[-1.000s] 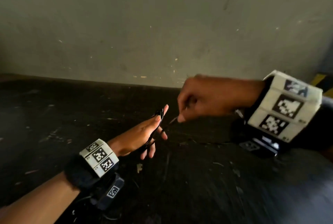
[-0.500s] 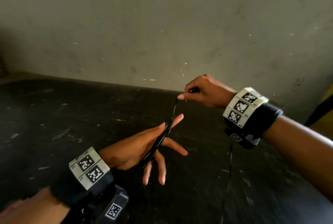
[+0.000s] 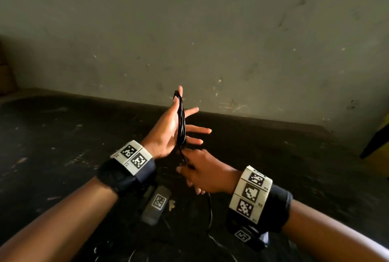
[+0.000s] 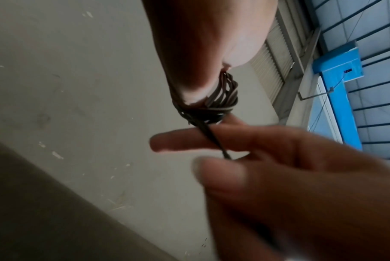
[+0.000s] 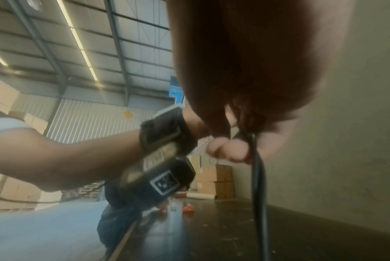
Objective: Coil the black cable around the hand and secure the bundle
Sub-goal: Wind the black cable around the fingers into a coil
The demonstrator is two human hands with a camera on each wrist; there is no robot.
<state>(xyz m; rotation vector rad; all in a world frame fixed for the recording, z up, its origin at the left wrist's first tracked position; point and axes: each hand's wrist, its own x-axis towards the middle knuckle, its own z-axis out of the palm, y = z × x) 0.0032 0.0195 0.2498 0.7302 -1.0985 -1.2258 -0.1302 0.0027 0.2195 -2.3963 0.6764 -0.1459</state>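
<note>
Holding the left hand (image 3: 168,129) upright with its fingers (image 3: 197,130) straight and spread, several loops of the cable (image 3: 181,122) wrapped round the palm. Right hand (image 3: 203,174) sits just below it, nearer, fingers (image 4: 183,143) curled and pinching the loose strand, which trails down toward the dark desk (image 3: 63,135). Far side is a scuffed grey wall (image 3: 210,30).

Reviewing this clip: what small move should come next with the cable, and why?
Probably bring the right hand up and over the left hand for another turn. The coil already wraps the spread left hand, the right hand pinches the cable just below it, and loose cable trails down to the dark surface.
</note>
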